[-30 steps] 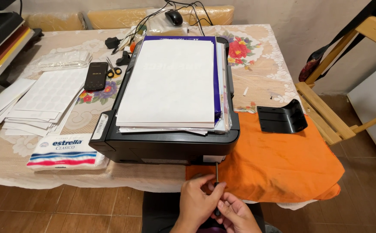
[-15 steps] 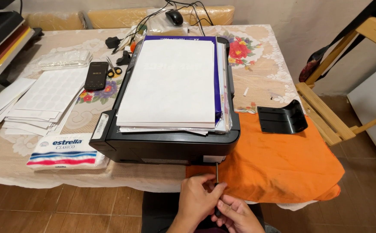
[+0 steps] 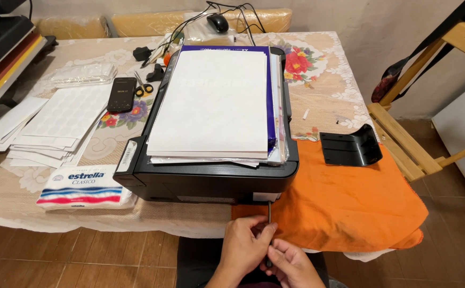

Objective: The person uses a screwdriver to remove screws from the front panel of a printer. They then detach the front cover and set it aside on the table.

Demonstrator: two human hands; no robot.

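My left hand (image 3: pixel 245 244) and my right hand (image 3: pixel 291 262) meet at the table's front edge, both closed on a thin dark rod-like tool (image 3: pixel 269 216). Its tip points up at the lower front right corner of a black printer (image 3: pixel 211 178). The printer carries a stack of white paper (image 3: pixel 211 101) over a purple sheet. An orange cloth (image 3: pixel 344 205) lies under the printer's right side and hangs over the table edge.
A black plastic tray part (image 3: pixel 349 148) rests on the orange cloth. Left of the printer lie a white paper packet (image 3: pixel 83 188), label sheets (image 3: pixel 56 120), a phone (image 3: pixel 121 94) and scissors (image 3: pixel 143 86). A mouse (image 3: pixel 218 22) and cables sit behind; a wooden chair (image 3: pixel 419 144) stands right.
Both hands shifted slightly on the tool, the right hand moving a little lower and to the right. The tool and printer stay in place.
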